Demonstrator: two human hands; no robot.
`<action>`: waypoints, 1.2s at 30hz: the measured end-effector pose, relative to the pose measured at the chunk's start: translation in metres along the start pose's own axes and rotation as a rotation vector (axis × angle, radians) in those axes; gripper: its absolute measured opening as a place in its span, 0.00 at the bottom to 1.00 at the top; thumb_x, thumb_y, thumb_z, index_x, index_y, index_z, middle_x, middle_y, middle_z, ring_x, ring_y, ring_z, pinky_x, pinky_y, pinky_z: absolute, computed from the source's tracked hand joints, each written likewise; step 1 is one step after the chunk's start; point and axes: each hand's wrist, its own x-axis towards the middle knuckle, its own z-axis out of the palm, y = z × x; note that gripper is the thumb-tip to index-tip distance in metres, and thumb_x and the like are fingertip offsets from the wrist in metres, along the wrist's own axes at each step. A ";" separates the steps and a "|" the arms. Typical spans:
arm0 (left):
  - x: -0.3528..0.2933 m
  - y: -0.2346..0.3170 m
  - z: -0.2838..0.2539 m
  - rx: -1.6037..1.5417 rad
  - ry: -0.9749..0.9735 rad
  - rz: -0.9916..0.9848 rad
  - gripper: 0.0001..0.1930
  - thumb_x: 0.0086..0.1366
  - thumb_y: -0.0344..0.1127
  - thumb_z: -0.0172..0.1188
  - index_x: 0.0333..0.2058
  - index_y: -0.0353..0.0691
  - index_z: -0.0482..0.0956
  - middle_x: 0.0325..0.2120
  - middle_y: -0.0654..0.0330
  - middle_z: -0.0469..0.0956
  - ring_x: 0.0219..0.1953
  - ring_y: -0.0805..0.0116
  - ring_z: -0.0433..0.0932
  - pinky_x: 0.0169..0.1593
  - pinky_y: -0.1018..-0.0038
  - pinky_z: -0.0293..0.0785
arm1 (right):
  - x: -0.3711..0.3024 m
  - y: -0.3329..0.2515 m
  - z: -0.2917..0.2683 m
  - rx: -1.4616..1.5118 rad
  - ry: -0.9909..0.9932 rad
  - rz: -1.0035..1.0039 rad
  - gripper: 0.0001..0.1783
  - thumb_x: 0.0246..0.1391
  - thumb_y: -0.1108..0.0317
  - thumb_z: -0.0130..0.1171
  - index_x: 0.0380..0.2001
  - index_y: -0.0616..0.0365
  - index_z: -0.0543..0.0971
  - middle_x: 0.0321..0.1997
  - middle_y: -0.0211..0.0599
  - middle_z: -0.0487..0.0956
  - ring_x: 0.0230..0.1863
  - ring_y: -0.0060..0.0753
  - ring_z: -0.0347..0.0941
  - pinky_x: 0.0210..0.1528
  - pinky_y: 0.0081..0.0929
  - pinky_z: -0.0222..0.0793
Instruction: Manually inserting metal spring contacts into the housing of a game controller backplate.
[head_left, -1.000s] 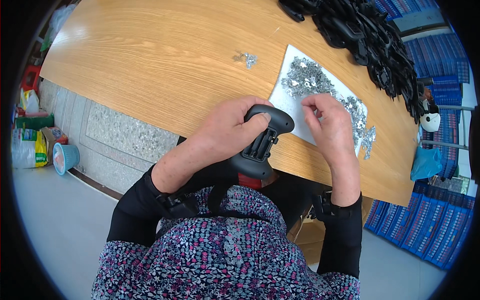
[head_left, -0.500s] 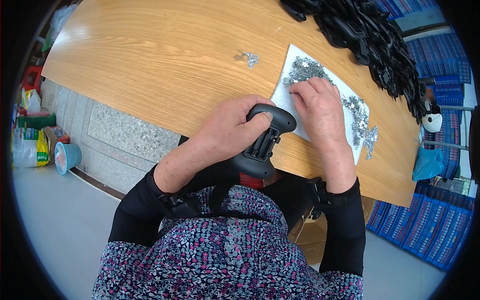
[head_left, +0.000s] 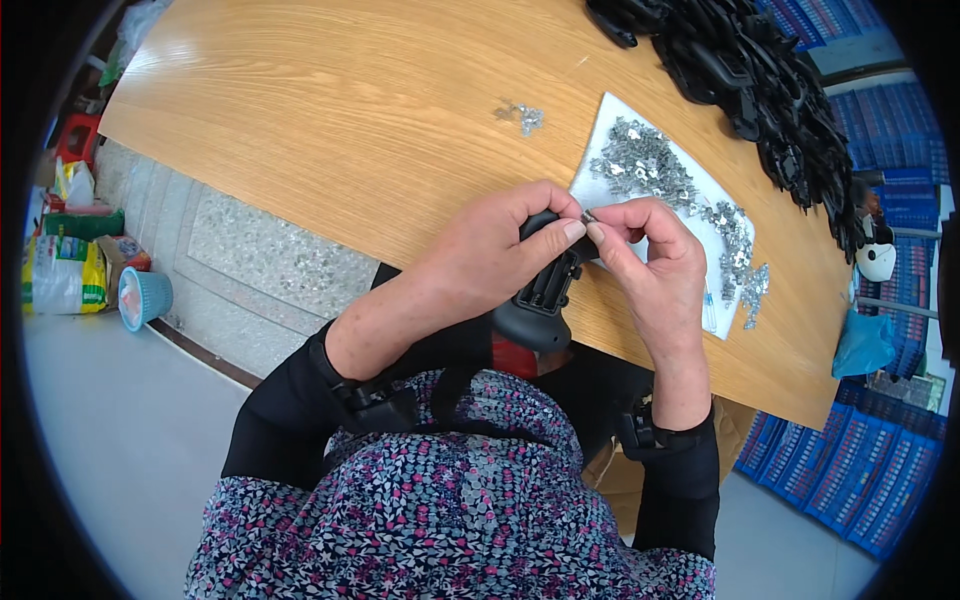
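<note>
My left hand (head_left: 505,238) is closed around one grip of a black game controller shell (head_left: 535,318), whose open battery compartment faces up. Between both sets of fingertips is a small metal clip (head_left: 588,215), partly covered by them. My right hand (head_left: 655,250) pinches this clip with thumb and forefinger, close against my left thumb and above the shell's far end. Just beyond my hands, a white foam sheet (head_left: 612,112) carries a pile of small silvery metal clips (head_left: 640,160), with more along its right side.
A few loose metal pieces (head_left: 530,120) lie on the wooden table (head_left: 330,110) left of the sheet. Black plastic shells (head_left: 745,95) are heaped along the far right. Blue cases (head_left: 840,470) stand stacked beyond the table's right edge. A blue basket (head_left: 145,298) sits on the floor at left.
My right hand has come from the clip pile to my left fingertips, bringing a small metal clip. My left fingers have shifted to meet it; the controller shell stays in my left hand.
</note>
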 end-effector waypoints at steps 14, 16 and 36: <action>0.001 -0.002 0.000 0.019 0.009 -0.004 0.10 0.74 0.35 0.53 0.45 0.36 0.79 0.34 0.66 0.80 0.36 0.81 0.76 0.41 0.79 0.74 | -0.001 -0.004 -0.009 0.189 -0.122 0.161 0.07 0.55 0.72 0.61 0.36 0.63 0.79 0.35 0.35 0.81 0.38 0.24 0.77 0.43 0.25 0.72; 0.003 -0.006 -0.002 -0.010 0.019 0.031 0.11 0.74 0.34 0.51 0.46 0.36 0.79 0.35 0.65 0.80 0.38 0.80 0.76 0.43 0.78 0.75 | -0.007 0.007 -0.010 0.030 -0.096 0.037 0.06 0.53 0.73 0.61 0.35 0.62 0.79 0.34 0.36 0.81 0.36 0.29 0.77 0.43 0.27 0.72; 0.003 -0.007 -0.004 0.068 0.009 0.004 0.12 0.74 0.34 0.51 0.49 0.35 0.78 0.38 0.64 0.80 0.40 0.80 0.76 0.44 0.79 0.75 | -0.014 0.000 0.003 -0.654 -0.095 -0.495 0.09 0.42 0.76 0.65 0.30 0.56 0.79 0.30 0.37 0.76 0.34 0.42 0.73 0.41 0.36 0.65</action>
